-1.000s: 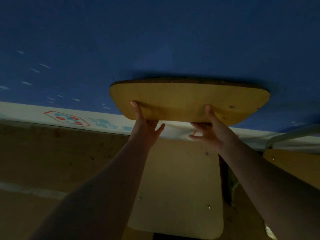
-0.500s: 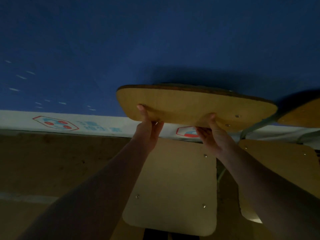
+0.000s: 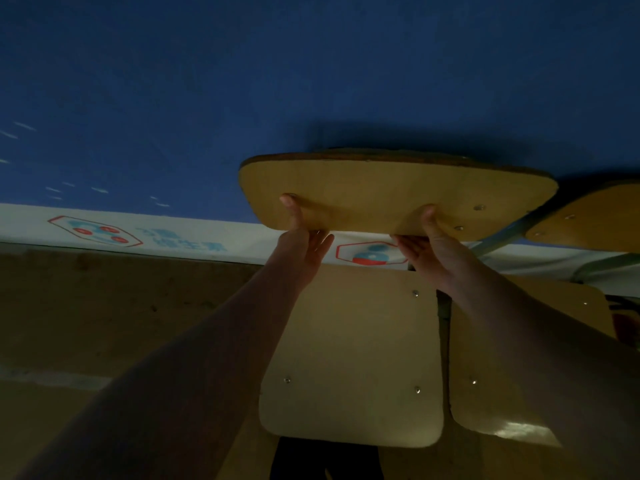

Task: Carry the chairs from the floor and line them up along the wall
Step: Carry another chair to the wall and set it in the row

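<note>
Wood, pale and varnished, filled the lower centre of the frame: it was the seat (image 3: 353, 368) of the held chair (image 3: 349, 323), seen from above between two bare forearms that reached up from the bottom corners. Its legs were hidden, so I cannot tell if it stood on the floor (image 3: 104, 306) or hung a little above it.

Further up, the left hand (image 3: 304, 237) and the right hand (image 3: 429, 244) gripped the lower edge of the backrest (image 3: 381, 188). Each thumb lay flat on the front face, and the other fingers passed under the edge to the back, where they were mostly hidden. This pinch from both sides of the board probably served to steer the chair and keep it square to the wall (image 3: 311, 81).

Just beside it, at the right of the frame, stood a second chair (image 3: 481, 407) with its own backrest (image 3: 588, 220) at the same height. The two seats were near each other, with a narrow dark gap between, so the row seemed already begun.

Behind them came the brown floor at the left, then a white band (image 3: 173, 233) along the wall's foot, then the blue wall, which took the shadow of the held backrest.

I counted two chairs, two hands, and two hexagon emblems (image 3: 93, 232) on the band.
</note>
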`<action>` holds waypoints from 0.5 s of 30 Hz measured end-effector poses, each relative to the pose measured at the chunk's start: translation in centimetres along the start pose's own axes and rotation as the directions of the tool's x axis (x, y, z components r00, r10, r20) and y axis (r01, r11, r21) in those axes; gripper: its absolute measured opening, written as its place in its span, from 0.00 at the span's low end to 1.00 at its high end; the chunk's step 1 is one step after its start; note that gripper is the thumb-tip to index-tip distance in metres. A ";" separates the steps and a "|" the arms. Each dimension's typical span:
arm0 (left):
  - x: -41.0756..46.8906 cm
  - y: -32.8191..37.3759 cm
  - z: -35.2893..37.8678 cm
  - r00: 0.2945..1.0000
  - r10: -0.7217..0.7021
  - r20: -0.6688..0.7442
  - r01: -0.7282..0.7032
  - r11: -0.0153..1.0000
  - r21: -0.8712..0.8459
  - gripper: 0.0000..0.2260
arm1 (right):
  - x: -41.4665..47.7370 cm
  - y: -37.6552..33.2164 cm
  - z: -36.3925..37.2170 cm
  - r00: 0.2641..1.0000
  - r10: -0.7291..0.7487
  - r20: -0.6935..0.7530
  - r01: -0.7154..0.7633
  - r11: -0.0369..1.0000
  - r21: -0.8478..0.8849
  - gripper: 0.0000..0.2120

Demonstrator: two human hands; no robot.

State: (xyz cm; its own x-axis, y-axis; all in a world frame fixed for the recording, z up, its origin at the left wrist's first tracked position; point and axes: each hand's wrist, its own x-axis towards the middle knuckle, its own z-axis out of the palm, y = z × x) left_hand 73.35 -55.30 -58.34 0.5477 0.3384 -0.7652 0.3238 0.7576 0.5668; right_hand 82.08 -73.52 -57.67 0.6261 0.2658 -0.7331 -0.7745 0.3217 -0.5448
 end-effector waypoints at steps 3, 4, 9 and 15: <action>1.9 -0.8 0.1 1.000 -0.024 0.016 0.024 0.999 -0.046 0.40 | 1.7 0.0 -1.0 0.999 0.017 -0.044 -0.018 1.000 -0.014 0.27; 1.5 -0.6 0.0 0.999 -0.032 0.020 0.033 0.997 -0.063 0.40 | 1.7 0.1 -0.9 0.999 0.012 -0.039 -0.013 1.000 -0.011 0.28; 1.7 -0.7 1.3 0.998 0.032 0.062 -0.030 0.999 -0.031 0.37 | 2.0 -0.6 -0.9 1.000 -0.018 -0.020 0.017 1.000 -0.026 0.25; 2.7 -1.0 0.9 0.998 -0.004 0.066 0.009 0.996 -0.085 0.39 | 2.5 -1.1 -1.1 1.000 0.004 -0.027 -0.005 1.000 -0.026 0.23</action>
State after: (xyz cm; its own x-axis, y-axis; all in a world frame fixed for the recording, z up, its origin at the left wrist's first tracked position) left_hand 75.27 -55.62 -60.69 0.5963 0.2979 -0.7454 0.2621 0.8054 0.5316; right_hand 84.36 -74.18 -59.33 0.6200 0.2428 -0.7461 -0.7797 0.2968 -0.5514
